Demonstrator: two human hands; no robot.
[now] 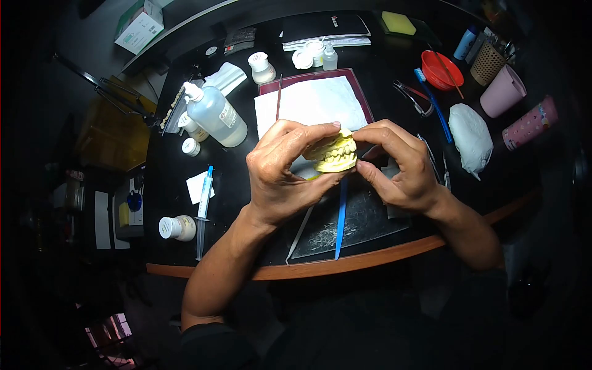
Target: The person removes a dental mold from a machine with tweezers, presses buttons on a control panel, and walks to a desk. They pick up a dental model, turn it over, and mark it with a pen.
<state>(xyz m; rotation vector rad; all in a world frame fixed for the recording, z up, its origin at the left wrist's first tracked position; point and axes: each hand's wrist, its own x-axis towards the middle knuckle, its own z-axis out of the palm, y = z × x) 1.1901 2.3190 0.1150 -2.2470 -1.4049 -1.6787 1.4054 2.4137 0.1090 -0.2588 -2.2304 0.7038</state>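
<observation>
Both hands hold a yellow dental cast [336, 155] with upper and lower rows of teeth, raised above the table. My left hand [277, 169] wraps round its left side, thumb underneath and fingers over the top. At its right side, my right hand [401, 163] grips the cast between thumb and forefinger. Below the cast, a blue plastic tool [341, 219] and a thin metal instrument [300, 235] lie on a scratched dark plate [370, 225]. Behind it is a white cloth [314, 102], with a thin brush [279, 98] at its left.
On the left stand a large squeeze bottle [216, 114], a syringe [204, 209] and a lidded jar [177, 228]. At right are a red bowl [439, 71], a blue toothbrush [435, 105], a white lump [470, 139] and a pink cup [502, 92]. The table's wooden edge [345, 265] runs along the front.
</observation>
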